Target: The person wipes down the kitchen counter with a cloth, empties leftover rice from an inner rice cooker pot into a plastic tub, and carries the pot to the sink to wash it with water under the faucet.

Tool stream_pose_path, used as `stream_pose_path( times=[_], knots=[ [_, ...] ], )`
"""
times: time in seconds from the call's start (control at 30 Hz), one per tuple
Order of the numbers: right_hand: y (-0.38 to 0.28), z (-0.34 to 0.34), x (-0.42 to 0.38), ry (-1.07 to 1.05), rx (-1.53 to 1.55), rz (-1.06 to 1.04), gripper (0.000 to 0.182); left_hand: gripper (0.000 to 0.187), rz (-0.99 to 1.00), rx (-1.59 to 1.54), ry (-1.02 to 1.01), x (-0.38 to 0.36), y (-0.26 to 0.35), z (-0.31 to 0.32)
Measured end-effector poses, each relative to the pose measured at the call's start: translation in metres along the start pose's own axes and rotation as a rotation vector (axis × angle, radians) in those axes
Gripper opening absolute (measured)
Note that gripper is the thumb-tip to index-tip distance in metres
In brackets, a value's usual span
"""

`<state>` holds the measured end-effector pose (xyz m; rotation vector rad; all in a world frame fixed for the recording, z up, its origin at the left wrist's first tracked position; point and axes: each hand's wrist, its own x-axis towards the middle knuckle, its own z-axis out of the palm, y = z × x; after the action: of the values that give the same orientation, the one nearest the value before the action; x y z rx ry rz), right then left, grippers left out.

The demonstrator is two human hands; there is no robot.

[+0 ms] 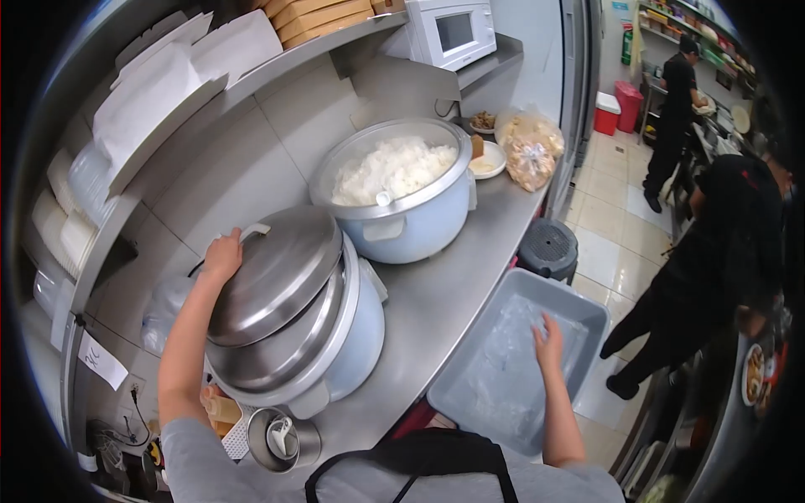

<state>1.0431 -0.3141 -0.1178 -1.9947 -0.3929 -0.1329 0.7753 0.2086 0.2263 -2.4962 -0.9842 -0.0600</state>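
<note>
My left hand [223, 256] is closed at the handle of a steel pot lid [289, 272] on the left of the counter. That lid is tilted and overlaps a second steel lid [285, 356] on the near light-blue rice cooker [360, 335]. Over the grey plastic tub [453, 394], my right hand [549, 342] is held with its fingers apart and nothing in them. White rice [394, 172] fills the farther light-blue rice cooker [419, 230], which stands uncovered. Whitish smears show inside the tub.
On the steel counter [423, 298] are a bag of food [530, 151], a small white bowl [487, 161] and metal containers [272, 438]. A shelf [310, 46] with boxes and a microwave [453, 33] runs above. Two people in black [713, 226] work at the right.
</note>
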Motion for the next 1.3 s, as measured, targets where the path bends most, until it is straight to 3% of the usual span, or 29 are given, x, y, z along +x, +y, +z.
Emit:
stream_pose_path(
  times=[0.07,0.17,0.2,0.27,0.33,0.4,0.47,0.5,0.53,0.6,0.63,0.7,0.77,0.87,0.93,1.0,1.17,1.3],
  knots=[
    [-0.122,0.030,0.062,-0.113,0.232,-0.222,0.039,0.032,-0.005,0.022,0.018,0.007,-0.010,-0.019],
    [-0.258,0.074,0.117,-0.092,0.243,-0.778,0.048,0.030,0.020,-0.073,0.158,0.021,-0.033,-0.056],
    [-0.294,0.083,0.124,-0.140,0.153,-0.859,0.054,0.029,0.050,-0.097,0.231,0.030,-0.042,-0.062],
    [-0.334,0.111,0.142,-0.200,-0.031,-0.895,0.051,0.030,0.024,-0.100,0.227,0.042,-0.024,-0.088],
    [-0.329,0.180,0.181,-0.309,-0.267,-0.917,0.025,0.031,0.006,-0.112,0.234,0.061,-0.001,-0.100],
    [-0.335,0.181,0.226,-0.264,-0.197,-0.839,0.013,0.030,0.027,-0.133,0.306,0.085,0.019,-0.102],
    [-0.337,0.140,0.263,-0.126,0.053,-0.627,0.014,0.029,0.024,-0.156,0.324,0.109,0.048,-0.102],
    [-0.329,0.123,0.281,0.131,0.153,-0.694,0.014,0.028,0.025,-0.177,0.339,0.121,0.064,-0.100],
    [-0.326,0.083,0.289,0.134,0.113,-0.596,0.018,0.028,0.036,-0.181,0.333,0.136,0.078,-0.097],
    [-0.279,0.039,0.306,0.160,0.467,-0.491,0.017,0.028,0.092,-0.176,0.359,0.167,0.108,-0.084],
    [-0.268,0.002,0.288,0.092,0.637,-0.262,0.013,0.028,0.118,-0.178,0.373,0.182,0.126,-0.077],
    [-0.194,-0.023,0.282,0.134,0.793,-0.158,0.015,0.026,0.154,-0.186,0.385,0.205,0.165,-0.069],
    [-0.125,-0.036,0.251,0.111,0.975,0.086,0.018,0.025,0.178,-0.193,0.384,0.225,0.202,-0.062],
    [-0.046,-0.042,0.182,-0.047,1.058,0.386,0.037,0.023,0.250,-0.239,0.359,0.252,0.235,-0.049],
    [0.012,-0.045,0.131,-0.258,1.217,0.478,0.052,0.022,0.252,-0.229,0.362,0.269,0.249,-0.040],
    [0.033,-0.058,0.081,-0.258,1.142,0.648,0.058,0.025,0.260,-0.239,0.368,0.287,0.253,-0.024],
    [0.083,-0.065,0.009,-0.159,0.973,0.963,0.050,0.025,0.282,-0.216,0.393,0.297,0.258,0.008],
    [0.083,-0.044,0.002,-0.107,0.852,1.023,0.046,0.026,0.212,-0.170,0.374,0.298,0.262,0.013]
  ],
)
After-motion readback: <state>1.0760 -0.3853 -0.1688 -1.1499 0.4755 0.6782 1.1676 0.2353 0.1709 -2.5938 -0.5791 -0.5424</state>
